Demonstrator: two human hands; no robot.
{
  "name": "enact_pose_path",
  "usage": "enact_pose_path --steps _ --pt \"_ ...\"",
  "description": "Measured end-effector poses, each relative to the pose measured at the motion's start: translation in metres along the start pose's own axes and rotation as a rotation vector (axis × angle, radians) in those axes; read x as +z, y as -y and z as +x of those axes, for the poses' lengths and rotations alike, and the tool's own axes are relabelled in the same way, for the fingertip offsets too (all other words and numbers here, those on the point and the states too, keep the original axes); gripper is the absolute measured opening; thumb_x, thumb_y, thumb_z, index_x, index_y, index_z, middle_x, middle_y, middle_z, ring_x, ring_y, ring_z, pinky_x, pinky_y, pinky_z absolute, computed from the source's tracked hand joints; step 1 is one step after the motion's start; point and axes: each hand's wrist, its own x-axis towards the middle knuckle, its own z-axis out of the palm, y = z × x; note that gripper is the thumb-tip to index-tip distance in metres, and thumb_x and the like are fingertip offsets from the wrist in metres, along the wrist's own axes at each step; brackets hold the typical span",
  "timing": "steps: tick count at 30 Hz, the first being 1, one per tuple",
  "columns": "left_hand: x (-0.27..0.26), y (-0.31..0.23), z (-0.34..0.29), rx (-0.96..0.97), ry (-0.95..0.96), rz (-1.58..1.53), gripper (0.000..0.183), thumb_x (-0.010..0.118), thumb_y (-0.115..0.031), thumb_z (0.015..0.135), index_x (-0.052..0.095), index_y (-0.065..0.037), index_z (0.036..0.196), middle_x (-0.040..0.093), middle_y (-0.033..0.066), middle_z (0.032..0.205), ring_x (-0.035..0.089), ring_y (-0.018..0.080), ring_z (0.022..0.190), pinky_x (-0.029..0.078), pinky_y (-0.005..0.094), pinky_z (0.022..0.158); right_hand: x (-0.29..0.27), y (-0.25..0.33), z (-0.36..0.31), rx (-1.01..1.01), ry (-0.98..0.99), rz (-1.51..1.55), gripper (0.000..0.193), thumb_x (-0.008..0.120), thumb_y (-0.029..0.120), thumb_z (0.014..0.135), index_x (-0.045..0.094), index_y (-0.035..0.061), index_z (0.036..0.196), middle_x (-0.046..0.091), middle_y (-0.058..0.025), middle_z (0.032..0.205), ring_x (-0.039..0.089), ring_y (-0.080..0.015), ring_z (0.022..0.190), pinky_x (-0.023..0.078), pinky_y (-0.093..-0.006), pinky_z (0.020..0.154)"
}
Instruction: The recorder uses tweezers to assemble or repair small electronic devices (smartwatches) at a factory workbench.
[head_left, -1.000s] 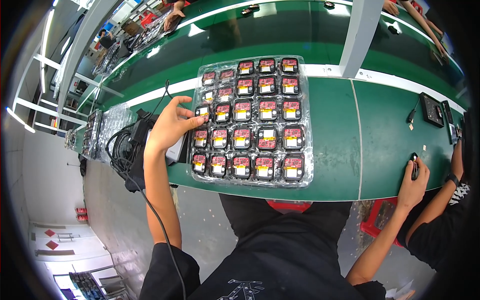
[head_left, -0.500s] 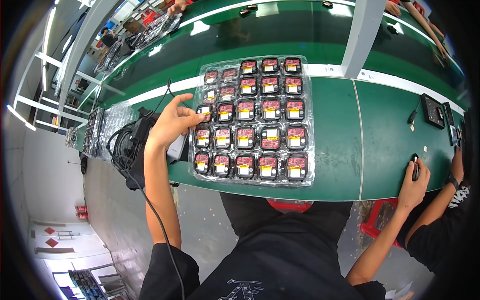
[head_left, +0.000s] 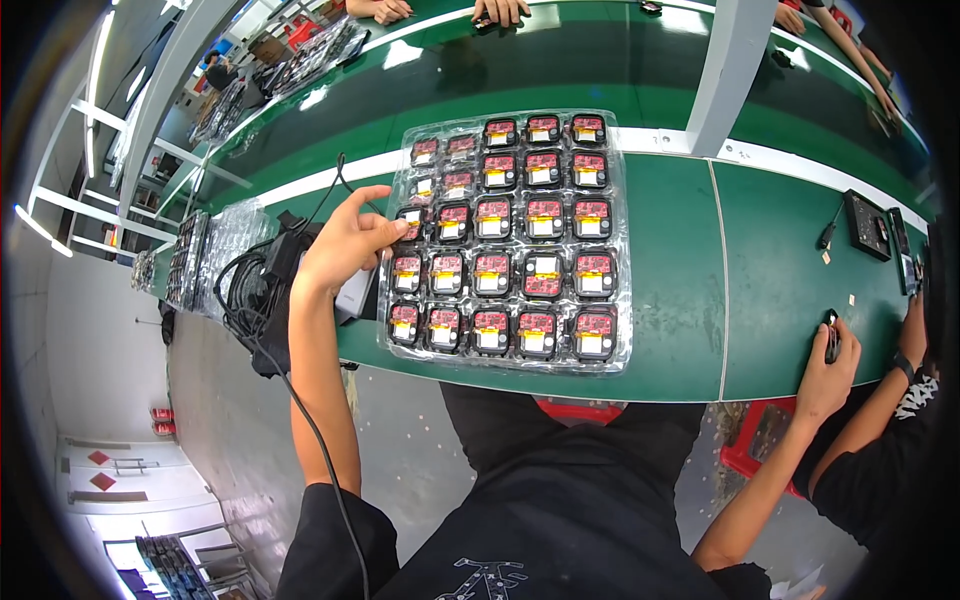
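Note:
A clear plastic tray (head_left: 625, 340) on the green table holds rows of small black square devices (head_left: 543, 218) with red circuit boards, white labels and yellow strips. My left hand (head_left: 345, 240) is at the tray's left side. Its index finger stretches out and its thumb tip touches a device (head_left: 411, 224) at the left end of the middle row; the other fingers curl, partly hidden. The units in the upper left pockets look fainter under the plastic. Off to the right, above the table's near edge, my right hand (head_left: 832, 370) grips a small black device (head_left: 832, 338), seen edge-on.
Coiled black cable (head_left: 245, 295) and stacked clear trays (head_left: 235, 250) lie left of my hand. Beyond the tray runs a green conveyor belt (head_left: 560, 75), with a white post (head_left: 730, 75) beside it. A black box (head_left: 866, 222) lies at right, near a co-worker's arm (head_left: 865, 425).
Across the belt, a co-worker's hands have come into view, one over the small black items there. My hands stay nearly still; the whole view shifts slightly.

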Motion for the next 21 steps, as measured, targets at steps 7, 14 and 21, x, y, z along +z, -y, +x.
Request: enact_pose_path --steps 7,14,21 --pt "0.012 0.001 -0.005 0.056 -0.083 0.033 0.063 0.075 -0.016 0.094 0.042 0.002 0.145 0.063 -0.0005 0.078 0.054 0.0048 0.066 0.039 0.021 0.054 0.001 -0.002 0.001 0.003 0.002 -0.005 0.036 0.065 0.033 0.099 0.069 0.0118 0.127 0.066 -0.0034 0.124 0.068 -0.0239 0.11 0.052 -0.0363 0.092" --pt "0.015 0.018 -0.004 0.226 -0.131 0.151 0.061 0.071 -0.014 0.097 0.04 -0.002 0.147 0.057 -0.0019 0.077 0.052 0.0044 0.064 0.039 0.0206 0.054 0.003 0.0 -0.002 -0.06 -0.036 -0.016 0.035 0.065 0.033 0.099 0.069 0.0115 0.127 0.066 -0.0037 0.124 0.068 -0.0242 0.11 0.052 -0.0364 0.092" --pt "0.019 0.004 -0.009 0.137 -0.151 0.136 0.065 0.075 -0.021 0.094 0.043 0.003 0.145 0.059 -0.0008 0.075 0.055 0.0065 0.064 0.045 0.0229 0.06 0.004 -0.003 -0.001 -0.057 -0.03 -0.005 0.035 0.064 0.033 0.099 0.069 0.0113 0.127 0.066 -0.0038 0.124 0.068 -0.0244 0.11 0.052 -0.0364 0.092"
